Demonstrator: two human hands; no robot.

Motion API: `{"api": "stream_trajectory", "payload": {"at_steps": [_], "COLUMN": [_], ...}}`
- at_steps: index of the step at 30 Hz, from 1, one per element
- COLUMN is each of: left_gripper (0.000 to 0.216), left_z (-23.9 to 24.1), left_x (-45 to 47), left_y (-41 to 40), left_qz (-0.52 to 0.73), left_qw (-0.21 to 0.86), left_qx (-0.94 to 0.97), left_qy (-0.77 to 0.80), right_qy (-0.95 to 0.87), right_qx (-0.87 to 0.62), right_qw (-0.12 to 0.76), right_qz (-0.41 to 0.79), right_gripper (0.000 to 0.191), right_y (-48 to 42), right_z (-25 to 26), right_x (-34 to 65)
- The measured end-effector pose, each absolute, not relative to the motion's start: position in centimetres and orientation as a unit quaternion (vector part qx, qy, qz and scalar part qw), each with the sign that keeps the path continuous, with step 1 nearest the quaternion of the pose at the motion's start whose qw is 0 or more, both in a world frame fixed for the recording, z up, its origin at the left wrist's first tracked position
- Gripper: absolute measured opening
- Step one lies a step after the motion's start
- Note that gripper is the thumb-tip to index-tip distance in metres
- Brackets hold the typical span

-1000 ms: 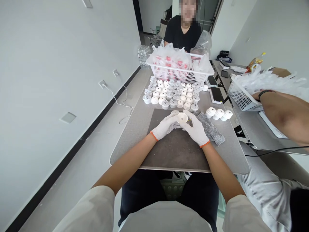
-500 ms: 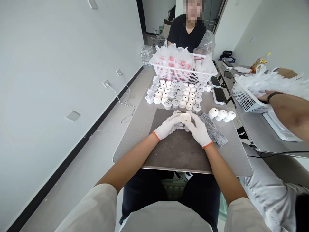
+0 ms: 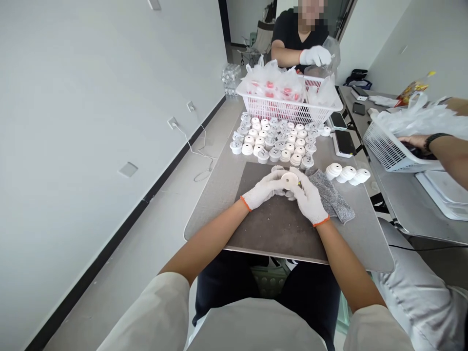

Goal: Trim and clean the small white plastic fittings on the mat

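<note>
White disc (image 3: 289, 181), above dark mat (image 3: 278, 231), grasped in curled fingers of left hand (image 3: 268, 188) and right hand (image 3: 309, 199). Shows holed face more fully than half a second ago, suggesting handling unfinished. Beyond: one grey cloth (image 3: 331, 196); three white caps (image 3: 346, 174); packed rows (image 3: 285, 156), too crowded to count; two phones (image 3: 344, 143); one basket (image 3: 272, 108); one co-worker's gloved hand (image 3: 316, 56), newly raised.

we are noting a plain-walled assembly workroom: white parts (image 3: 285, 155) standing in rows, bag-filled baskets (image 3: 281, 109) crowding grey tables (image 3: 208, 207), a gloved co-worker (image 3: 283, 30) facing us.
</note>
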State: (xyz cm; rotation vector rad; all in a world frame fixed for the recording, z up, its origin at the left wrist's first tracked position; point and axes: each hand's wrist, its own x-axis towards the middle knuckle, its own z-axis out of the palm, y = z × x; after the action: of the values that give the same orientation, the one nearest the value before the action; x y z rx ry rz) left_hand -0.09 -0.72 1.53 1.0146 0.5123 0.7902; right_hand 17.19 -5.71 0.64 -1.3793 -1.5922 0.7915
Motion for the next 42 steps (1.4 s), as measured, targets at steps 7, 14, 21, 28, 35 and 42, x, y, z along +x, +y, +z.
{"api": "stream_trajectory", "payload": {"at_steps": [7, 14, 21, 28, 35, 42], "left_gripper": [0.027, 0.037, 0.039, 0.032, 0.028, 0.033], "left_z": [1.4, 0.0, -1.4, -2.1, -1.5, -1.2], "left_x": [-0.2, 0.2, 0.5, 0.7, 0.6, 0.5], "left_y": [-0.9, -0.2, 0.5, 0.8, 0.2, 0.0], "left_qz": [0.379, 0.411, 0.37, 0.386, 0.382, 0.379], "left_qw": [0.764, 0.773, 0.792, 0.799, 0.8, 0.802], "left_qx": [0.468, 0.431, 0.427, 0.394, 0.401, 0.402], "left_qy": [0.232, 0.219, 0.232, 0.241, 0.229, 0.227], "right_qy": [-0.726, -0.685, -0.623, -0.635, -0.642, -0.646], "right_qx": [-0.542, -0.59, -0.634, -0.636, -0.64, -0.618], "right_qw": [0.384, 0.4, 0.445, 0.434, 0.422, 0.448], "right_qz": [0.177, 0.154, 0.111, 0.068, -0.021, -0.018], "right_gripper": [0.064, 0.067, 0.064, 0.064, 0.061, 0.057], "right_y": [-5.6, -5.7, -5.9, -6.1, -6.2, -6.3], "right_z": [0.1, 0.2, 0.6, 0.6, 0.1, -0.2], "right_x": [16.6, 16.8, 16.4, 15.6, 15.4, 15.3]}}
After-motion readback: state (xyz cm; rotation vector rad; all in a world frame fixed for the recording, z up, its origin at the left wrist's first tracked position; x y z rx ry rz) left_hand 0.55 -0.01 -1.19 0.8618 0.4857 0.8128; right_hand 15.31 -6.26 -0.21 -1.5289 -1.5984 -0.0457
